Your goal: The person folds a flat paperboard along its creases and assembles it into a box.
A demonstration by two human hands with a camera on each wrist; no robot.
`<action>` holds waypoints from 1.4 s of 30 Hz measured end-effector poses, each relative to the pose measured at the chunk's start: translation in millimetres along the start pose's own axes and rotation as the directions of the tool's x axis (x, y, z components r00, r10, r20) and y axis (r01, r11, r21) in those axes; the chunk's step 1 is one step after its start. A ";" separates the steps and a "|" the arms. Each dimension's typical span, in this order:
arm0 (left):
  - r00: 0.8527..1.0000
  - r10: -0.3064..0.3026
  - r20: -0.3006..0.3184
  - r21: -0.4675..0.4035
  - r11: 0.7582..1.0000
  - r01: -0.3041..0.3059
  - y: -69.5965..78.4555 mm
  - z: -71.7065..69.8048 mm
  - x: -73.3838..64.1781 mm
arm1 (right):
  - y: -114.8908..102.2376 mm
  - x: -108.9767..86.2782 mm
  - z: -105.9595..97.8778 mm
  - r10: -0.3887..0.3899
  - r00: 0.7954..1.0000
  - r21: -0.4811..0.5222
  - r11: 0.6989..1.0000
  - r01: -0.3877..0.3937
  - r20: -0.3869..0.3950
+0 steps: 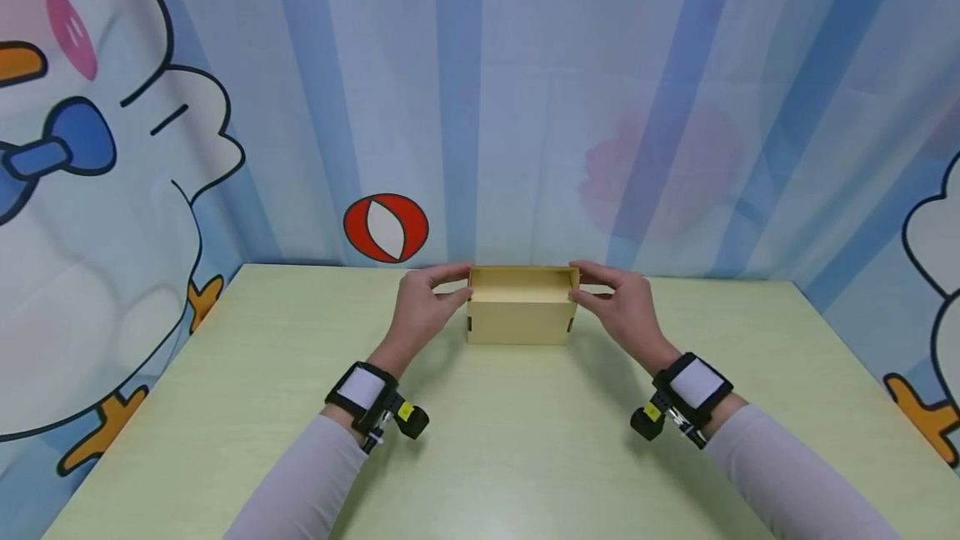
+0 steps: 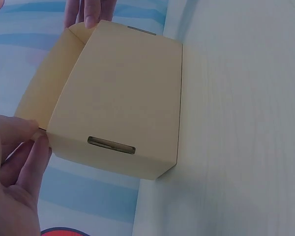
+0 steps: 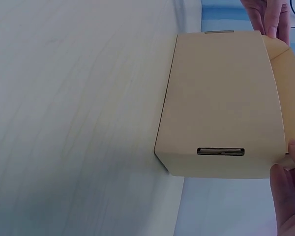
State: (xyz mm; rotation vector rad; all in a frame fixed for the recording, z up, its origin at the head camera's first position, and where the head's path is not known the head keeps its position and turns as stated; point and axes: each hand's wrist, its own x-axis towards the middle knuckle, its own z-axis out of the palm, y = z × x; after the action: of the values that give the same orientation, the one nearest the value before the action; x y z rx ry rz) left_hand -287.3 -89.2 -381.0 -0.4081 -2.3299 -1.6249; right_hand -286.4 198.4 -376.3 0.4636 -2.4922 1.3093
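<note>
A small tan cardboard box [image 1: 519,323] stands toward the far side of the table, with its top open toward the back. Its plain front panel [image 2: 120,93] has a narrow slot at each side edge, as both wrist views show. My left hand [image 1: 417,311] pinches the upper left side of the box between thumb and fingers. On the opposite side my right hand [image 1: 624,315] pinches the upper right side the same way. Part of the box's inner wall [image 3: 288,88] shows in the right wrist view; its floor is hidden.
The pale wooden table [image 1: 510,448] ends just behind the box. A blue striped cloth [image 1: 540,65] with cartoon figures hangs beyond that edge. Each wrist wears a black strap with a small camera [image 1: 411,420] on its inner side.
</note>
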 end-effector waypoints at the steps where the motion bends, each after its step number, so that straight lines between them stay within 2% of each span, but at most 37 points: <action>1: 1.000 0.003 0.004 0.000 1.000 -0.003 -0.3 -0.3 -0.1 | 0.7 -0.1 0.0 -0.006 1.000 -0.003 1.000 0.006 -0.001; 9: 1.000 0.012 0.026 0.022 1.000 -0.013 -3.9 -3.0 -1.1 | 7.3 -2.3 0.0 -0.081 0.997 -0.054 0.995 0.081 -0.002; 18: 0.998 0.051 0.044 0.066 0.996 -0.054 -6.1 -5.1 -1.4 | 9.5 -3.2 -2.0 -0.176 0.984 -0.123 0.977 0.175 0.002; 26: 0.994 0.081 0.078 0.100 0.991 -0.088 -11.3 -8.6 -0.9 | 14.3 -5.5 -1.7 -0.226 0.974 -0.137 0.965 0.224 -0.003; 34: 0.979 0.151 0.137 0.170 0.970 -0.174 -12.7 -12.7 0.2 | 20.3 -6.3 -3.4 -0.267 0.964 -0.164 0.950 0.266 0.014; 42: 0.962 0.209 0.178 0.213 0.946 -0.245 -17.2 -14.8 0.3 | 24.6 -6.6 -2.9 -0.337 0.941 -0.203 0.920 0.335 0.026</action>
State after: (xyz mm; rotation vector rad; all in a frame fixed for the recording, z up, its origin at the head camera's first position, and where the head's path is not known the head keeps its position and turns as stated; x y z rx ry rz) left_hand -293.3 -108.7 -390.8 -0.7411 -2.4408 -1.2355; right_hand -290.2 215.0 -395.5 0.7912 -2.3693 0.9097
